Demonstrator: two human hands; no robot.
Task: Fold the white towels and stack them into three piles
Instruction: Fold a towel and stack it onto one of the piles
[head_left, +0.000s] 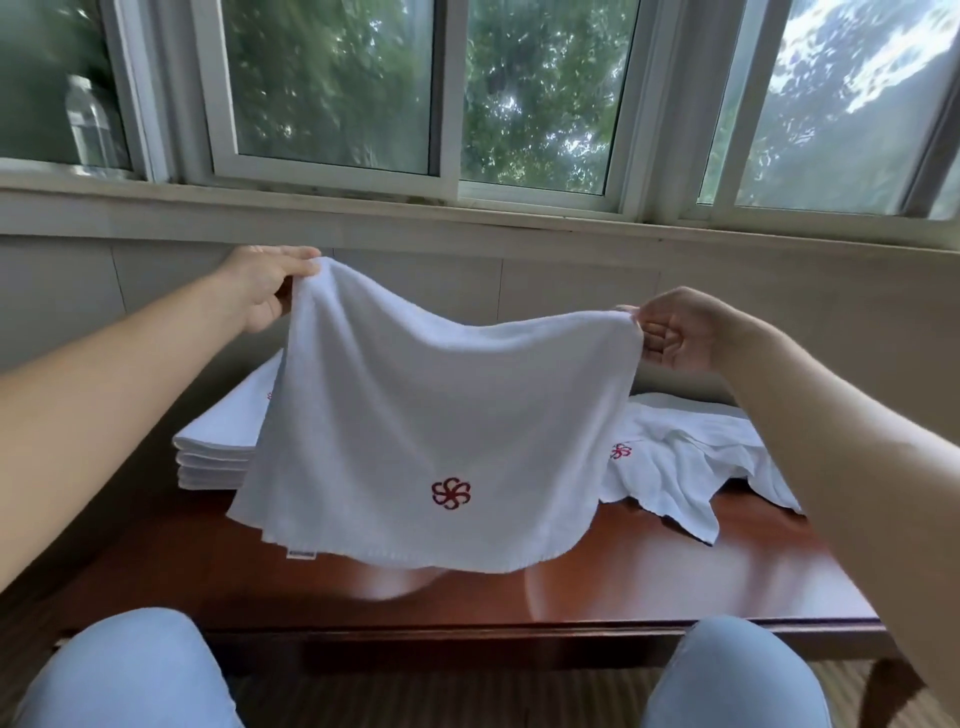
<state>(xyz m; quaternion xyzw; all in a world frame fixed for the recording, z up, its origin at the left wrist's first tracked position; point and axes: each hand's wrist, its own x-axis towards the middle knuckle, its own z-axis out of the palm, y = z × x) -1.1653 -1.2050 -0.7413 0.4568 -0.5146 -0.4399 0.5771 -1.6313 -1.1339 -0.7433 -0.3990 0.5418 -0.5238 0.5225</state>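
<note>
A white towel (436, 415) with a red flower logo hangs spread out in the air above the table. My left hand (265, 291) pinches its upper left corner, raised higher. My right hand (680, 332) pinches the upper right corner between thumb and fingertips. The towel's lower hem hangs just above the tabletop. Behind it on the left lies a stack of folded white towels (218, 452), partly hidden by the held towel. On the right, a loose heap of unfolded white towels (685, 462) spills toward the table's right side.
The dark red wooden table (623, 587) stands against a wall under a window sill (467, 213). My knees in light blue jeans (135, 675) are at the table's front edge. A clear bottle (88, 124) stands on the sill at far left.
</note>
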